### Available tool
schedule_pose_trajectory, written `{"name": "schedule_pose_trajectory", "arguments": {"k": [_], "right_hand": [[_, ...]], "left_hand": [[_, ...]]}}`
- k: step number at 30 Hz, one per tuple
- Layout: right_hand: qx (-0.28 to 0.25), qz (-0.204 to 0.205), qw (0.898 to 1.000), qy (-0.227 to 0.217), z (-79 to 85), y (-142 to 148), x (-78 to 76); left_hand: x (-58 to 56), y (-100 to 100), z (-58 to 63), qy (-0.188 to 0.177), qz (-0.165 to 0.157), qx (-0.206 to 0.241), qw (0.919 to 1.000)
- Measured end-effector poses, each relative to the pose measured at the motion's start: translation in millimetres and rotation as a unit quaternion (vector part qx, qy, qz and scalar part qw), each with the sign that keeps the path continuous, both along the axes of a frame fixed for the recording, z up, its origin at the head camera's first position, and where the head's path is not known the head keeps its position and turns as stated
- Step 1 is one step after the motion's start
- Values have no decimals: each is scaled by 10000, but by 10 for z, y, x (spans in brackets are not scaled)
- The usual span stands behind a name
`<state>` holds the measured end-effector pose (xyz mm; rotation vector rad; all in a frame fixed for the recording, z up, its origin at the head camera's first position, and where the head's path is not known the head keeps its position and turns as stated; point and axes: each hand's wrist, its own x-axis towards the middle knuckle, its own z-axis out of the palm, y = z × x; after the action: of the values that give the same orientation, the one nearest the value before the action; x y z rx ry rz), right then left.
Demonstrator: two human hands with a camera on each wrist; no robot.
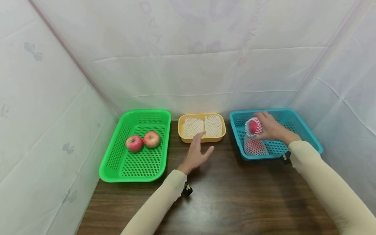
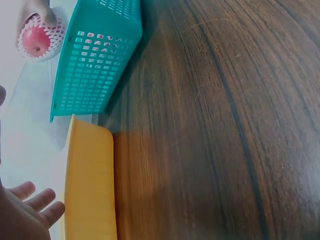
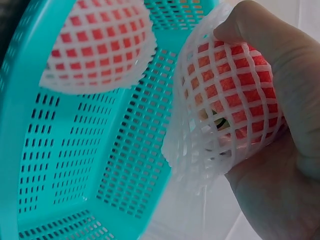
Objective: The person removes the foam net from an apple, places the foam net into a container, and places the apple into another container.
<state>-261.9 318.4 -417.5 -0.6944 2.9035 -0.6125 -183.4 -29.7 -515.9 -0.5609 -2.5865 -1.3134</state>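
Over the blue basket [image 1: 304, 130] my right hand [image 1: 271, 127] grips an apple [image 1: 255, 126] wrapped in a white foam net [image 3: 192, 150]. The right wrist view shows thumb and fingers curled round it, with the stem side facing the net's loose end. Another netted apple [image 1: 255, 147] lies in the basket below. My left hand [image 1: 196, 155] is held just in front of the yellow tray [image 1: 202, 140], fingers extended and thumb apart, holding nothing. Inside that tray lie two flattened foam nets, a left one [image 1: 193, 127] and a right one [image 1: 213, 125].
A green basket [image 1: 126, 176] stands at the left with two bare apples, one red [image 1: 134, 143] and one paler [image 1: 151, 139]. All three containers sit on a dark wooden table [image 1: 229, 195] against white curtains [image 1: 188, 75] behind and at both sides.
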Motion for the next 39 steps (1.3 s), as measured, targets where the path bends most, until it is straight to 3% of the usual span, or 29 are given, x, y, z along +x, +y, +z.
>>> {"name": "schedule_pose_trajectory", "arguments": {"k": [11, 21, 33, 39], "right_hand": [[-93, -47, 9999, -70, 0, -174, 78], [-213, 51, 9997, 48, 23, -295, 97], [-164, 141, 9998, -54, 61, -516, 137], [-182, 147, 9996, -153, 39, -656, 146]], "left_hand": [[21, -115, 9, -152, 203, 38, 9997], [35, -179, -38, -156, 176, 119, 9997], [66, -268, -35, -490, 317, 100, 9982], [79, -288, -48, -484, 299, 101, 9983]]}}
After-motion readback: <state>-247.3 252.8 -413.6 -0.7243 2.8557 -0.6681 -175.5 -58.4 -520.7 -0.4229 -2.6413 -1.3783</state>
